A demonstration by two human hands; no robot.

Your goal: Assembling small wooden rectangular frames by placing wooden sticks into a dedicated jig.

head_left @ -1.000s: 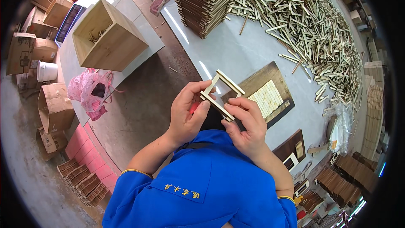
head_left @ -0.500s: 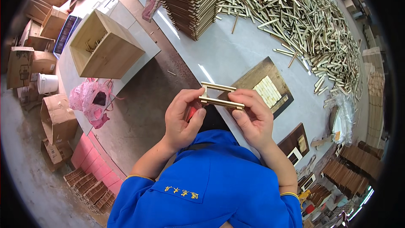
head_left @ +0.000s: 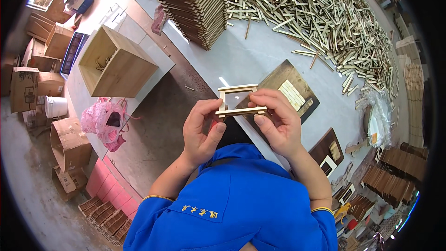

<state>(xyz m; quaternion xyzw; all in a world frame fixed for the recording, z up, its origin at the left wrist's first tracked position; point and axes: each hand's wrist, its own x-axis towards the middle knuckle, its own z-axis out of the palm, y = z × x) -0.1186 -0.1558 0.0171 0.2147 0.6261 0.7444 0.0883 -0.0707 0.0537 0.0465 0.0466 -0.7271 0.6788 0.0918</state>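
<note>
So the left hand [head_left: 202, 132] and right hand [head_left: 279, 123] each had an end of a little wooden frame [head_left: 240, 111] pinched (pale strips, btw), near a board [head_left: 288, 71].

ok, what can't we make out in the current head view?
All in the head view:
- Wooden frame: right end, partly covered by the right hand.
- Red object: mostly hidden by the left hand; can't tell what it is.
- Tall stack: top cut off by the upper picture edge.
- Wooden box: its walls hide part of the inside; the pieces within are too small to count.
</note>
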